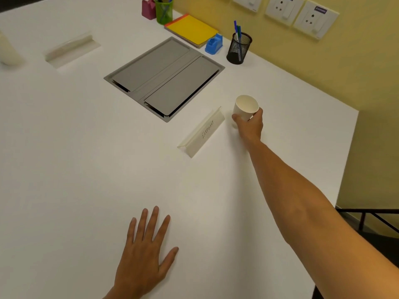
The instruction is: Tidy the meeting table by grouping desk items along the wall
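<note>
White paper cup [246, 107], smooth matte wall, tapered round shape, tilted w/ open mouth showing, gripped by the right hand [250, 128]: fingers and thumb curled round its lower body. Cup sits just right of the far end of the name plate [203, 132], a long folded tent of glossy cream card/plastic w/ handwritten "ELEPHANT". Left hand [144, 253] lies flat on the table [75, 158] (matte white laminate), fingers straight and spread, well short of the plate on the near side. Beyond the plate: brushed grey metal cable hatch [164, 77], rectangular, two flaps. Farther past it, along the yellow wall: black wire-mesh pen cup [238, 48], blue plastic tape dispenser [213, 44], yellow pad [192, 29], translucent green pen pot [164, 11], pink dispenser [148, 8]. Far left of the plate, a second clear tent plate [71, 49].
</note>
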`<state>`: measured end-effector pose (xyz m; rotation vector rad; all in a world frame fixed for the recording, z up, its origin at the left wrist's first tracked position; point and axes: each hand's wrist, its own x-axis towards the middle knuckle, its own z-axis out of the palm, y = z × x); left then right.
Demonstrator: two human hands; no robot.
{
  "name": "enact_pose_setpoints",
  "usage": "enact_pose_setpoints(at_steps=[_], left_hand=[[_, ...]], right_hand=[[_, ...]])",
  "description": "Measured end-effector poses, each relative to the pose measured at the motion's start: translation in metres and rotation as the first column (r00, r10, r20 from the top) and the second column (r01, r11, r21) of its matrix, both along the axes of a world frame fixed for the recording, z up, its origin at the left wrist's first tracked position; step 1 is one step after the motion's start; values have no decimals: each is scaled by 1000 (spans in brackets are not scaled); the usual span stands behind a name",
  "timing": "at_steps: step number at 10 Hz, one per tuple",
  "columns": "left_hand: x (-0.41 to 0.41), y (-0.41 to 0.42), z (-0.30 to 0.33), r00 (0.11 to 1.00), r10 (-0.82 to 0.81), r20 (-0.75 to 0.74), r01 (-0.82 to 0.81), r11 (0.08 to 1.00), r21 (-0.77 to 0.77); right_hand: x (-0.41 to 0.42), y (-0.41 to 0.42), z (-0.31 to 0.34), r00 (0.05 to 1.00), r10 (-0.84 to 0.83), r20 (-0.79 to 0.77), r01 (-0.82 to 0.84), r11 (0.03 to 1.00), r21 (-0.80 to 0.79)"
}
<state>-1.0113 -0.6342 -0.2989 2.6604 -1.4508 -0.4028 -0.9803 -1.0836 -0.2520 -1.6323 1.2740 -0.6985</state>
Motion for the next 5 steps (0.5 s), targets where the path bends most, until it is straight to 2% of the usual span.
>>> enact_pose_setpoints(at_steps=[3, 5], left_hand=[[0, -1, -1, 1000, -5, 11, 5, 1000, -7], [-3, -1, 1, 1000, 16, -9, -17, 997, -75]], right_hand=[[27, -5, -10, 999, 0, -53, -1, 1000, -22], [31, 5, -11, 998, -30, -52, 28, 999, -28]])
